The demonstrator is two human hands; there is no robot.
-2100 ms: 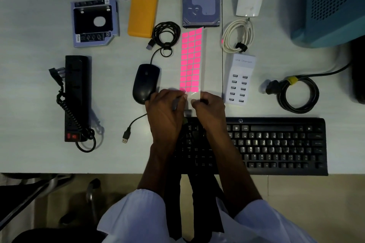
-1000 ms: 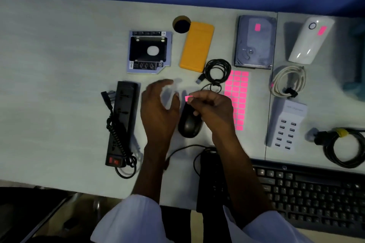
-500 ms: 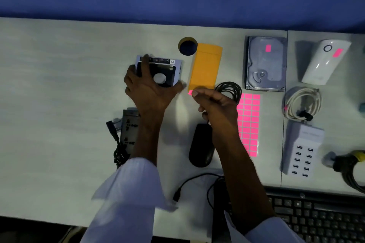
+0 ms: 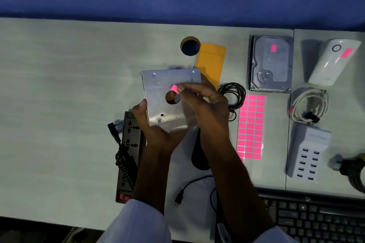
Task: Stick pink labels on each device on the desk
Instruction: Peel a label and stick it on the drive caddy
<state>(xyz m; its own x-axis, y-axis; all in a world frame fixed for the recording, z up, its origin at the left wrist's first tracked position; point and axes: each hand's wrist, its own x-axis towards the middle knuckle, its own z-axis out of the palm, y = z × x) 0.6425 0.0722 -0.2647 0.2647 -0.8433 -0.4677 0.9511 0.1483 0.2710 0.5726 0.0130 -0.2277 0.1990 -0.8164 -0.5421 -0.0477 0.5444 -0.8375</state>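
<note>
My left hand (image 4: 156,134) holds a silver drive caddy (image 4: 160,108) above the desk, its flat metal underside facing me. My right hand (image 4: 205,102) pinches a single pink label (image 4: 174,89) against that metal face, just above the round hole. The sheet of pink labels (image 4: 251,126) lies on the desk to the right. A hard drive (image 4: 270,69) and a white device (image 4: 333,65) at the back right each carry a pink label. The orange device (image 4: 211,65), black power strip (image 4: 129,150), white USB charger (image 4: 308,156) and partly hidden black mouse (image 4: 199,156) show no label.
A black keyboard (image 4: 316,219) lies at the near right edge. A coiled black cable (image 4: 233,94) lies beside the label sheet, a white cable coil (image 4: 308,104) farther right. A round cable hole (image 4: 190,45) opens at the back. A blue wall runs behind the desk (image 4: 59,94).
My left hand took the drive caddy off the desk, lifted it and turned it underside up. My right hand carried the peeled pink label onto its metal face.
</note>
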